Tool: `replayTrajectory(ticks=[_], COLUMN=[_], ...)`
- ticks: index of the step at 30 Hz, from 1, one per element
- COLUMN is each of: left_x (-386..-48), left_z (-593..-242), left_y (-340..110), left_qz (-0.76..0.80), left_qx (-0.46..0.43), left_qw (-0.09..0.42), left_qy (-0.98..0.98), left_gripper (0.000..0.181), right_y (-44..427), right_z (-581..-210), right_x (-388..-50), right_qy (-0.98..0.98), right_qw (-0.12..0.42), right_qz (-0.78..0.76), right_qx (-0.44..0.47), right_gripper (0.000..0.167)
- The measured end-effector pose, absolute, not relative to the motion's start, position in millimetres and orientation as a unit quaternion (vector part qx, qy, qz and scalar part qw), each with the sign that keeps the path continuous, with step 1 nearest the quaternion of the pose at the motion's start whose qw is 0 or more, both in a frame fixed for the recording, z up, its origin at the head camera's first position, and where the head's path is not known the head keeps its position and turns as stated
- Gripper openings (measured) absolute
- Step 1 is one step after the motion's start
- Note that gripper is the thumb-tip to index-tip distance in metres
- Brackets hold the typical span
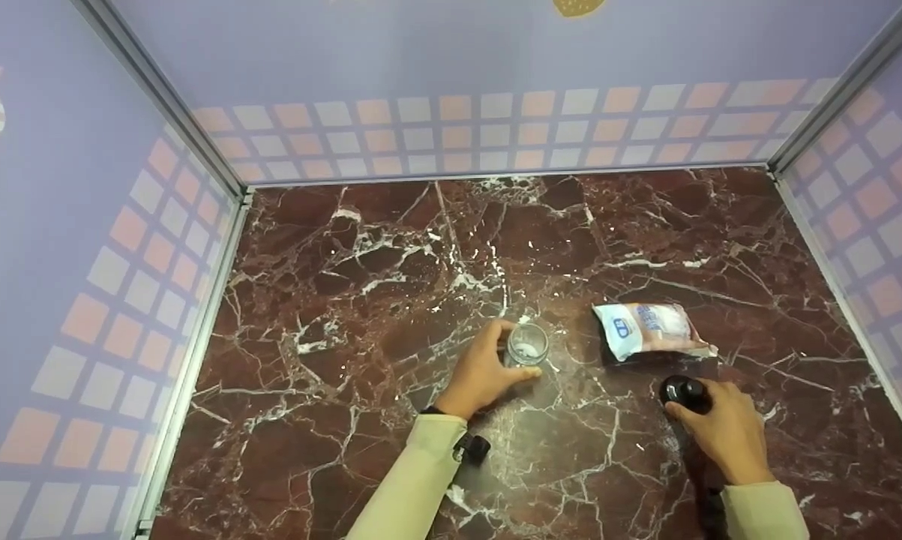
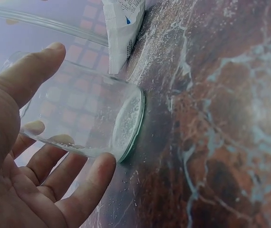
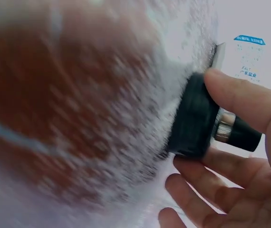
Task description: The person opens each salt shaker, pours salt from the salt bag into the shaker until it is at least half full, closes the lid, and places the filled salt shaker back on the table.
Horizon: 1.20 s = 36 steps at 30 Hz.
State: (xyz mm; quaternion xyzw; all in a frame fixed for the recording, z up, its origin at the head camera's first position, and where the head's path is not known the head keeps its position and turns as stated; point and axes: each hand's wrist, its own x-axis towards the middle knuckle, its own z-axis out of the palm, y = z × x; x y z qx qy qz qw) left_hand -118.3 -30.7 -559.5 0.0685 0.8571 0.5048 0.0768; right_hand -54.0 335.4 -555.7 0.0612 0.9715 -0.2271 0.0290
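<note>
A clear glass jar stands upright, white granules at its bottom. My left hand holds it from the left side; in the left wrist view the thumb lies along one side of the glass and the fingers along the other. Further right, my right hand grips a round black lid with a knob on top. In the right wrist view, thumb and fingers are on opposite edges of the lid, which is at the tabletop.
A white and orange salt bag lies just beyond the lid. White grains are scattered over the dark red marbled tabletop. Lilac checked panels wall in the back and both sides.
</note>
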Motion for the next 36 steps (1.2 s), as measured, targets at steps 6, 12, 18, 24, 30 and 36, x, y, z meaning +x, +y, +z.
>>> replayTrajectory(ticks=[6,12,18,24,30,36], left_x=[-119.9,-120.9,-122.5,-123.6,-120.6,-118.1], left_z=[-562.4,-564.7,-563.9,-561.9,-561.0,-559.7], left_y=[-31.9,-31.3,-28.9,-27.2,-28.6,-27.5], left_qz=[0.507,0.517,0.520,0.527,0.517,0.517], left_qx=[0.062,0.059,0.065,0.075,0.070,0.065], left_qw=[0.078,0.088,0.091,0.087,0.083,0.083], left_qy=[0.856,0.849,0.847,0.842,0.849,0.849], left_gripper=[0.073,0.074,0.072,0.074,0.076,0.075], right_y=[335.2,333.5,333.8,334.1,326.7,334.7], right_z=[-551.1,-551.4,-552.0,-554.2,-562.9,-555.4], right_x=[-61.7,-69.5,-72.6,-69.9,-59.3,-56.9], right_qy=[0.979,0.980,0.981,0.981,0.975,0.980], right_qw=[0.047,0.069,0.082,0.051,-0.005,0.029], right_qz=[-0.194,-0.177,-0.166,-0.174,-0.212,-0.193], right_qx=[0.045,0.050,0.062,0.065,0.067,0.043], right_gripper=[0.074,0.076,0.077,0.074,0.067,0.106])
